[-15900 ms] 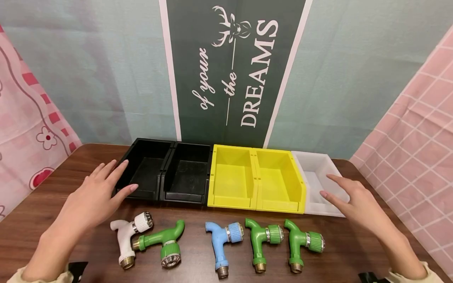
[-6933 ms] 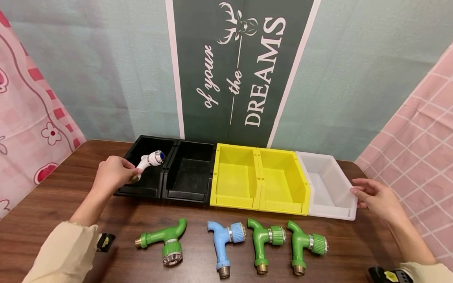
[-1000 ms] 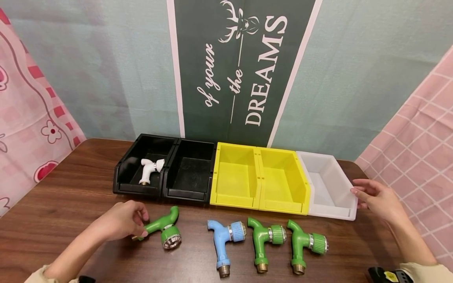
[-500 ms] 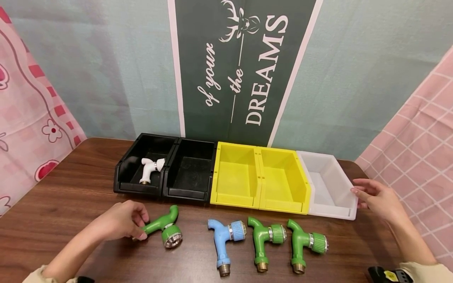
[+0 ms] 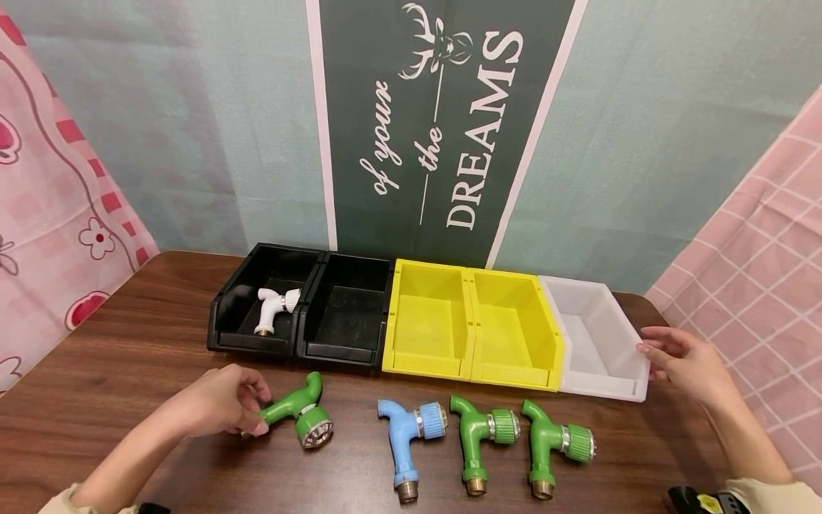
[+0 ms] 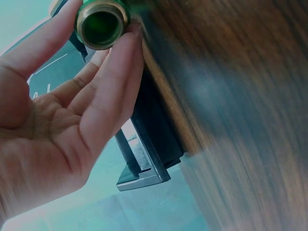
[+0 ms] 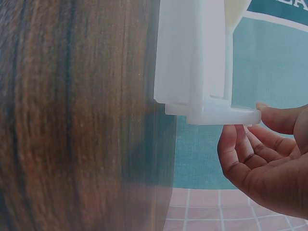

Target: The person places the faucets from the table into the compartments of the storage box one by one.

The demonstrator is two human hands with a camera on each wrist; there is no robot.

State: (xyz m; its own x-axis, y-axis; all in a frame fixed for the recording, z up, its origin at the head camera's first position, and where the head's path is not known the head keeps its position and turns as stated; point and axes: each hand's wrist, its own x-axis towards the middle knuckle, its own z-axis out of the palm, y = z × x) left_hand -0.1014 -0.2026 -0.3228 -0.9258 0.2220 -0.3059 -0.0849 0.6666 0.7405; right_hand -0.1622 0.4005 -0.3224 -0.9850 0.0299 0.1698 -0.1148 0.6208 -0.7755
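My left hand (image 5: 221,403) is pinching a green tap (image 5: 285,408), its bore (image 6: 101,26) showing only from that wrist; the backdrop (image 5: 401,128) is reading "DREAMS".

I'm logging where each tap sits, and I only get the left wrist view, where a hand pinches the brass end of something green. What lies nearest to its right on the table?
Observer: In the head view, a blue tap lies on the table as the nearest thing to the right of the pinched green tap.

Operator: Thanks. My feed doesn't reach the far right side. Is anything being held there?

Observer: Yes. The right hand grips the outer edge of the white bin, the last in the row; the right wrist view shows thumb and fingers on either side of that edge.
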